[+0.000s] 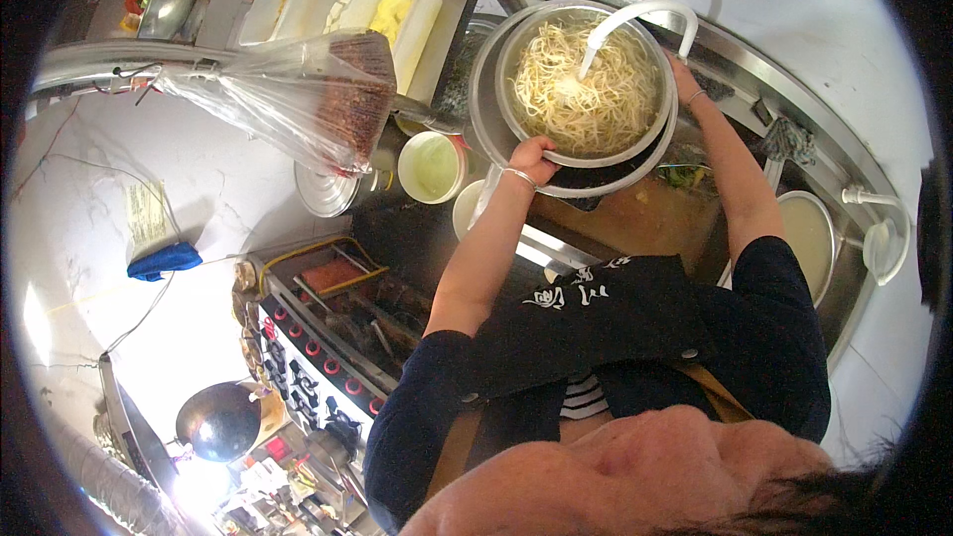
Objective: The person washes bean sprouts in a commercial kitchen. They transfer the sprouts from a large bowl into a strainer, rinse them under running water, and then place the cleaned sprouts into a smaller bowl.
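Note:
A metal bowl of bean sprouts (588, 89) is held between my two hands under a white curved faucet (644, 11), whose spout points down into the sprouts. My left hand (534, 161) grips the near left side of the bowl's rim (588, 161). My right hand (680, 80) is at the bowl's right side, its fingertips partly hidden behind the rim. Beneath it sits a larger metal basin (488, 119). Water seems to run from the spout onto the sprouts, though the stream is blurred.
To the left stand an open tub with pale green contents (432, 167), a metal lid (326, 190) and white trays (424, 22). A clear plastic bag with reddish-brown contents (350, 100) hangs nearby. At right are a basin of cloudy liquid (804, 238) and a second faucet (897, 216).

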{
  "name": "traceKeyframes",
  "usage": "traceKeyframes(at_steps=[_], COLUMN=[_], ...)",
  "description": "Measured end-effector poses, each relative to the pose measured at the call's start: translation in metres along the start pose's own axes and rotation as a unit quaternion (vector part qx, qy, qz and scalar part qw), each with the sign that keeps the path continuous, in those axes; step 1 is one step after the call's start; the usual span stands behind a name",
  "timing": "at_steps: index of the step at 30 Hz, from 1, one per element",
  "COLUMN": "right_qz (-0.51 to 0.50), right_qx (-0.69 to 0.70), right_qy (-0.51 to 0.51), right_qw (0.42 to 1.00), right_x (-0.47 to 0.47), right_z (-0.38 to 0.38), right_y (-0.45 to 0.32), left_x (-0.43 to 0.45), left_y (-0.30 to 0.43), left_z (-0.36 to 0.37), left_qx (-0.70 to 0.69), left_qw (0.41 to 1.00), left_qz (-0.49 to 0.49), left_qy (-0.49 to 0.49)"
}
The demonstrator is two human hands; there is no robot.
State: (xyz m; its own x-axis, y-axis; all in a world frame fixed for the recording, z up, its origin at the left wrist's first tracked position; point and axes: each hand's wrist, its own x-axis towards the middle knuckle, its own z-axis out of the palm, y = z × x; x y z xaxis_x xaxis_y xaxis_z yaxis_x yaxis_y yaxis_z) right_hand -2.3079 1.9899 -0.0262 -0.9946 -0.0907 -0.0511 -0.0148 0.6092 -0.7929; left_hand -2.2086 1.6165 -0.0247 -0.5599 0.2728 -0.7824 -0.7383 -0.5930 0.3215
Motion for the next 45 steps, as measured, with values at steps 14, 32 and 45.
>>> traceKeyframes(at_steps=[14,32,45], right_qz=[0.004,0.054,0.073], right_qx=[0.181,0.445,0.658], right_qy=[0.007,0.089,0.139], right_qw=[0.983,0.889,0.736], right_x=[-0.001,-0.024,-0.042], right_z=[0.011,0.015,0.030], right_y=[0.013,-0.033,-0.053], left_x=[-0.007,-0.001,-0.017], left_y=[-0.002,0.002,0.009], left_z=[0.007,0.003,0.014], left_qx=[-0.034,-0.040,-0.043], left_qw=[0.999,0.999,0.999], left_qz=[0.015,0.006,0.000], left_qy=[-0.011,0.001,-0.001])
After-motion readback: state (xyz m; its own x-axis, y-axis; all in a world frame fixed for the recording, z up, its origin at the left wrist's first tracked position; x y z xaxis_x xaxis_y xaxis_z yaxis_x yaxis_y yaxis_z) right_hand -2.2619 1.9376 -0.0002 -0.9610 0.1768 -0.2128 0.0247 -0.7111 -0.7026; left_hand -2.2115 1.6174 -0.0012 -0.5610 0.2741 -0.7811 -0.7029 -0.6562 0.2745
